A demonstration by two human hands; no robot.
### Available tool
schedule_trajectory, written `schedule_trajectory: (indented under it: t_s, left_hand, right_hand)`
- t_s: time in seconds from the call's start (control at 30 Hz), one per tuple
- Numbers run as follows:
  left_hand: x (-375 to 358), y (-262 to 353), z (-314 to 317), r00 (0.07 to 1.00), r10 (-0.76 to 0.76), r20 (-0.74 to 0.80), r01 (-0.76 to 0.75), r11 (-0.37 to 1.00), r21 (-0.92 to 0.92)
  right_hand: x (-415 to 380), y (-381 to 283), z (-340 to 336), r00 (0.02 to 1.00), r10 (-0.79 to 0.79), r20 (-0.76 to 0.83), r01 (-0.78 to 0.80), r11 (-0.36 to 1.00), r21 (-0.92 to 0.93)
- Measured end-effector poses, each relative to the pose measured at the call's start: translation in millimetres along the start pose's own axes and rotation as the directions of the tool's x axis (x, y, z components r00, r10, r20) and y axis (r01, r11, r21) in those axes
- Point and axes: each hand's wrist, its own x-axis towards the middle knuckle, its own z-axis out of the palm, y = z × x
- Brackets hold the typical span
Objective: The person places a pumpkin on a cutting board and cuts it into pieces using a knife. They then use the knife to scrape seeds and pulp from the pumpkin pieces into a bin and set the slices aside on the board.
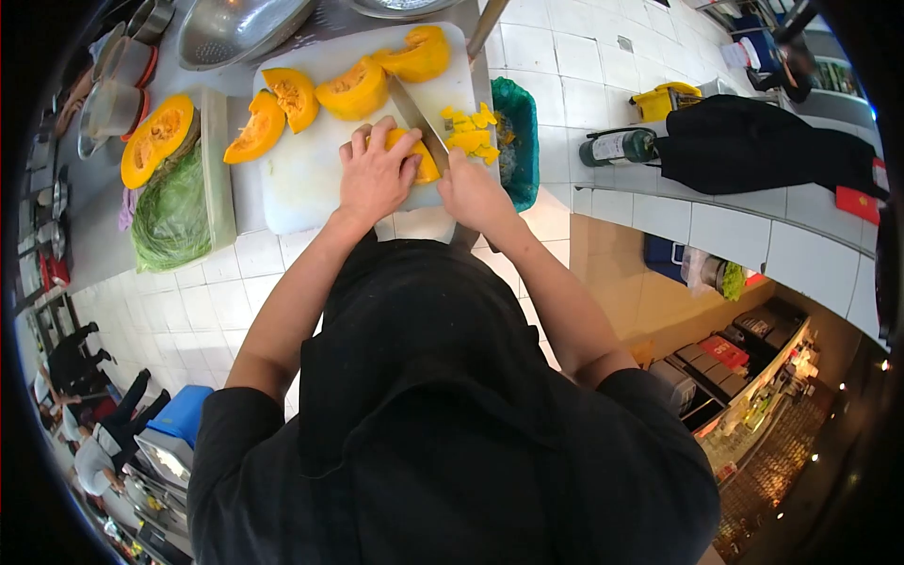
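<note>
My right hand (477, 195) is closed around the handle of a kitchen knife (420, 121), whose blade points away from me over the white cutting board (306, 184). Just left of the blade, my left hand (375, 174) grips a pumpkin piece (426, 168) with its fingers bent over the top, hiding part of it. Right of the knife lies a pile of pumpkin peel or small cut bits (471, 132). Along the far side of the board rest several pumpkin wedges (353, 89), some with seeds and pulp showing.
A pumpkin half (158, 141) sits left of the board, beside a plastic-wrapped green vegetable (171, 212). Behind stands a metal colander (240, 33). At the right, a green-lined bin (524, 151) adjoins the table. Other people (99, 457) are in the lower left background.
</note>
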Motion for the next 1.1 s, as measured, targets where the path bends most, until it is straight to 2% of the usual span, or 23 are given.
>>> schedule_trajectory:
  t_s: [0.17, 0.4, 0.53, 0.63, 0.77, 0.83, 0.93, 1.07, 1.1]
  left_hand:
    - [3.1, 0.9, -2.7, 0.999, 0.006, 0.043, -0.007, 1.000, 0.014]
    - [1.2, 7.9, 3.9, 1.000, 0.017, -0.024, -0.015, 0.994, 0.106]
    - [-0.4, 7.3, 5.9, 0.998, 0.039, -0.056, -0.032, 0.992, 0.124]
    - [0.0, 8.1, 4.9, 0.999, 0.021, -0.034, -0.016, 0.991, 0.130]
    - [-0.4, 19.9, -5.6, 0.999, 0.026, -0.020, -0.023, 0.988, 0.150]
    - [-4.6, 36.6, -12.7, 0.994, -0.081, 0.070, 0.068, 0.983, 0.170]
    - [-4.8, 46.4, -7.7, 0.990, -0.115, 0.086, 0.096, 0.975, 0.198]
    - [6.2, 32.2, -12.4, 0.983, -0.028, 0.180, 0.000, 0.988, 0.157]
    - [8.7, 18.0, -12.8, 0.973, 0.116, 0.201, -0.138, 0.985, 0.099]
  right_hand:
    - [-27.3, -2.8, -19.7, 0.997, 0.068, 0.021, -0.067, 0.997, -0.036]
    - [-65.5, -20.6, -44.9, 0.992, 0.079, 0.097, -0.076, 0.996, -0.038]
    - [-63.9, -8.0, -25.9, 0.990, 0.101, 0.097, -0.096, 0.994, -0.053]
    - [-34.0, 13.8, 3.9, 0.996, 0.081, 0.026, -0.080, 0.996, -0.041]
    - [-22.9, 19.8, -5.2, 0.998, 0.060, 0.005, -0.061, 0.995, 0.074]
    - [-24.6, 29.6, -12.4, 0.998, 0.054, 0.033, -0.058, 0.988, 0.146]
    - [-32.6, 33.6, -23.2, 0.994, 0.107, 0.026, -0.111, 0.974, 0.198]
    - [-35.1, 54.8, -28.3, 0.989, 0.131, -0.069, -0.107, 0.953, 0.282]
    - [-35.6, 60.5, -31.4, 0.986, 0.147, -0.076, -0.123, 0.957, 0.263]
